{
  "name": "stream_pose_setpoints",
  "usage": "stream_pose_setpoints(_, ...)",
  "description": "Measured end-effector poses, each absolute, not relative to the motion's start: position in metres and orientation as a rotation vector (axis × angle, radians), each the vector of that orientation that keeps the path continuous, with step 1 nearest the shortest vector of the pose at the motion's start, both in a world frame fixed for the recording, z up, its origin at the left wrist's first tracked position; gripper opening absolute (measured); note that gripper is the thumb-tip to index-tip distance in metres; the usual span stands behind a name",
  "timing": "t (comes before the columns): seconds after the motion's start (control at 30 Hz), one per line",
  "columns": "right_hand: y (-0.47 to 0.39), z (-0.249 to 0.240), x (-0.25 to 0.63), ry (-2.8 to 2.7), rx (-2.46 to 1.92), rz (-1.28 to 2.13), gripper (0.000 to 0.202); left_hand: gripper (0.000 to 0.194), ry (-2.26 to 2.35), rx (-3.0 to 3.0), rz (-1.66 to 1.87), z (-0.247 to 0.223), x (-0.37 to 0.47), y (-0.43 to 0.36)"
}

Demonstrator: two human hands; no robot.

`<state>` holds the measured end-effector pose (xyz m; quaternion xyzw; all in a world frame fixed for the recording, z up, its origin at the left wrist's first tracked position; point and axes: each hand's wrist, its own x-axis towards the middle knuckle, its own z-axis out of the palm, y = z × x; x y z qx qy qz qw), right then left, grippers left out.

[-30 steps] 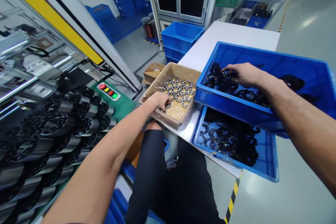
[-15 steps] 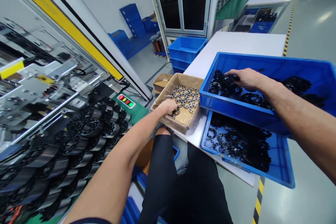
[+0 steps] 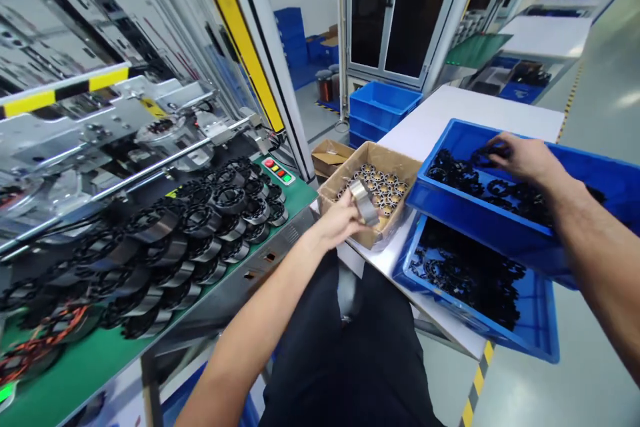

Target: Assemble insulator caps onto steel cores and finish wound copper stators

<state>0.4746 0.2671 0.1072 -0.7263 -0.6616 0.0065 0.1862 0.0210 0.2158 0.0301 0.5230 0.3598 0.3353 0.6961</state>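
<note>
My left hand point(image 3: 341, 221) grips a silver metal ring point(image 3: 365, 203), a stator core by its look, held tilted above the near side of a cardboard box point(image 3: 327, 181). More such metal cores point(image 3: 384, 185) lie in rows inside that box. Over the upper blue bin point(image 3: 453, 192), my right hand point(image 3: 527, 157) pinches a black plastic ring part point(image 3: 490, 155). Loose black parts point(image 3: 453, 172) fill much of the bin beneath it. A lower blue bin point(image 3: 543, 320) holds a heap of similar black parts point(image 3: 470, 280).
Assembled cores with black end pieces point(image 3: 195, 220) are stacked in rows on the green bench point(image 3: 65, 390) at left. A machine point(image 3: 170, 140) and a button panel point(image 3: 278, 172) stand behind them. Blue bins point(image 3: 383, 103) are stacked beyond the white table point(image 3: 450, 107).
My left hand has risen out of the cardboard box with a metal core. My right hand has lifted a black ring part from the heap. The view has turned left.
</note>
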Motion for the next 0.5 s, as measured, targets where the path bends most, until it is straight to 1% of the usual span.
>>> stream_pose_setpoints(0.07,0.254,0.126,0.461,-1.705,-1.951,-0.06,0.016,0.078,0.732,0.995,0.729,0.025,0.01,0.18)
stream_pose_setpoints(0.13,0.233,0.132,0.436,-1.532,-1.843,-0.164,0.014,0.075,0.692,0.854,0.708,0.019,-0.009,0.148)
stream_pose_setpoints(0.17,0.219,0.129,0.419,-1.46,-1.79,-0.214,0.011,0.072,0.681,0.795,0.698,0.016,-0.021,0.134)
stream_pose_setpoints(0.23,0.18,0.114,0.376,-1.416,-1.64,-0.216,0.013,0.066,0.67,0.691,0.691,0.012,-0.046,0.107)
stream_pose_setpoints(0.27,0.158,0.103,0.35,-1.469,-1.539,-0.154,0.014,0.065,0.668,0.645,0.691,0.011,-0.058,0.095)
stream_pose_setpoints(0.3,0.135,0.092,0.323,-1.567,-1.336,0.05,0.017,0.064,0.666,0.602,0.692,0.011,-0.07,0.084)
stream_pose_setpoints(0.33,0.112,0.08,0.296,-1.668,-1.228,0.167,0.015,0.064,0.663,0.56,0.691,0.012,-0.08,0.072)
stream_pose_setpoints(0.37,0.092,0.069,0.269,-1.743,-1.173,0.268,0.011,0.064,0.659,0.519,0.685,0.014,-0.088,0.061)
stream_pose_setpoints(0.43,0.061,0.049,0.224,-1.845,-1.064,0.448,0.009,0.059,0.65,0.43,0.657,0.015,-0.094,0.038)
stream_pose_setpoints(0.5,0.043,0.035,0.192,-1.886,-1.0,0.593,0.012,0.052,0.698,0.38,0.685,0.012,-0.089,0.016)
